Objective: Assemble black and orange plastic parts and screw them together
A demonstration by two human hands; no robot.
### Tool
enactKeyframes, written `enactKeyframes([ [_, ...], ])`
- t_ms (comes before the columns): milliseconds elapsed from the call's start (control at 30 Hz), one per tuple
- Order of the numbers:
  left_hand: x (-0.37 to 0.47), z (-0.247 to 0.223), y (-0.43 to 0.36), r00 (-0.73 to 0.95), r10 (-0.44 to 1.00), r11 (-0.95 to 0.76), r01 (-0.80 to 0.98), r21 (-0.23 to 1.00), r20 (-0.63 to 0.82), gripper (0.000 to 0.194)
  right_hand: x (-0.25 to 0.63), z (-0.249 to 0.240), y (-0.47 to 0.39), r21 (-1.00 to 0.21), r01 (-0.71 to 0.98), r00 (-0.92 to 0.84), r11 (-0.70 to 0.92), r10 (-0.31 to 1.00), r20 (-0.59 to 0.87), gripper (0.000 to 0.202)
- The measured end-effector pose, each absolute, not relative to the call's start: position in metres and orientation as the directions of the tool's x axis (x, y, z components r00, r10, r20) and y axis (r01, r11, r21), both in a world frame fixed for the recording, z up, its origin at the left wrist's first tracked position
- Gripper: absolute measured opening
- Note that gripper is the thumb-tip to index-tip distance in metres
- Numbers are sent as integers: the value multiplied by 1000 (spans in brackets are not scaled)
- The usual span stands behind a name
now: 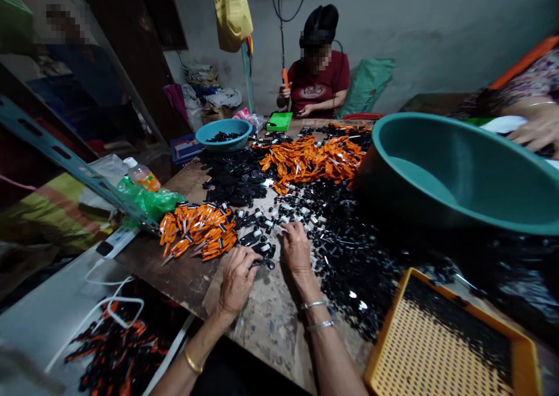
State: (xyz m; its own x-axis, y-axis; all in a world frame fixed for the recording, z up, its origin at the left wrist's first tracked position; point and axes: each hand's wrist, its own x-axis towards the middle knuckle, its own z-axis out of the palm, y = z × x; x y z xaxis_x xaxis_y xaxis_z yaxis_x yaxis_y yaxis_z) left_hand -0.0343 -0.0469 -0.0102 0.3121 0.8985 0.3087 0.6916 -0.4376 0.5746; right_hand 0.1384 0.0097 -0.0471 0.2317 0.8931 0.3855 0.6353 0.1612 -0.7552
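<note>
Down at the near left, below the table edge, a box (122, 349) holds a jumble of black and orange pieces with a white cable looped over it. On the worn wooden table (266, 320) above it lies a heap of orange-handled tools (198, 230), just left of the person's hands.

The left hand (238, 279) is curled, its fingertips pinching a small black part (264, 263) against the tabletop. The right hand (296, 247) lies flat beside it, fingers loose and stretched forward, the tips touching a scatter of black-and-white pieces (279, 215); it grips nothing that I can see. Two thin bangles sit on that wrist.

Farther back, a blue bowl (223, 134) holds a small dark heap of black parts. Just right of it stands a green tray (279, 121) (what it holds cannot be made out from here). A person in a red shirt (318, 84) sits behind it, one hand on an orange-handled thing hung by a cord.

Mid-table are a black pile (236, 177) and a second orange pile (312, 157), touching each other. The big teal basin (458, 169) at right shows only bare inner wall. In the near right corner an orange mesh tray (445, 343) has black bits along its far edge. Another person's hand (535, 128) rests beyond the basin.
</note>
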Motion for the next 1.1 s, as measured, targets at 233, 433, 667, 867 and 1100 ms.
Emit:
enactKeyframes([
  [233,-35,-36,-71,401,901,-434,813,389,167,48,119,-47,27,-600,791,115,117,936,334,36],
  [433,-36,-35,-65,419,886,-463,791,400,197,43,125,-56,31,-624,780,171,52,941,291,20],
  [667,-31,-26,-44,433,859,-511,748,424,272,44,133,-55,32,-627,779,247,-10,924,292,31],
  [867,-28,-29,-32,459,852,-523,728,444,250,36,132,-52,30,-538,838,277,-90,920,278,24],
  [1100,-22,-34,-17,496,830,-558,725,403,255,38,136,-47,29,-489,856,315,-168,919,235,24],
])
